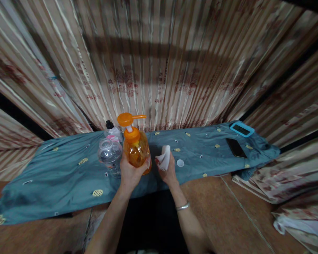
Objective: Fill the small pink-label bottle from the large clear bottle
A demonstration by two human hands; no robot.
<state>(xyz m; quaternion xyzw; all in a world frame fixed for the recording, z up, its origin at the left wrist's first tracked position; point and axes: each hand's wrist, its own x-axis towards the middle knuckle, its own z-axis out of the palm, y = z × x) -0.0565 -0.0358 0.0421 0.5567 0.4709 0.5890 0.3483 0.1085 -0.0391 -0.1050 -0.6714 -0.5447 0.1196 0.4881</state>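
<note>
My left hand point(131, 171) grips an orange pump bottle point(135, 147) from below and holds it upright over a blue-grey cloth point(69, 169). The bottle's orange pump head points right. My right hand point(168, 167) holds a small white folded cloth or tissue point(164, 157) just right of the bottle, close to its side. A clear plastic bottle point(110, 155) without a cap stands left of the orange one. Behind it is a small bottle with a black cap point(111, 129). A white cap point(180, 163) lies on the cloth right of my right hand.
A black phone point(235, 147) and a device in a blue case point(241, 129) lie at the cloth's right end. Striped curtains point(159, 70) hang close behind. Brown tiled floor point(222, 211) lies in front, with more folded fabric point(281, 183) at the right.
</note>
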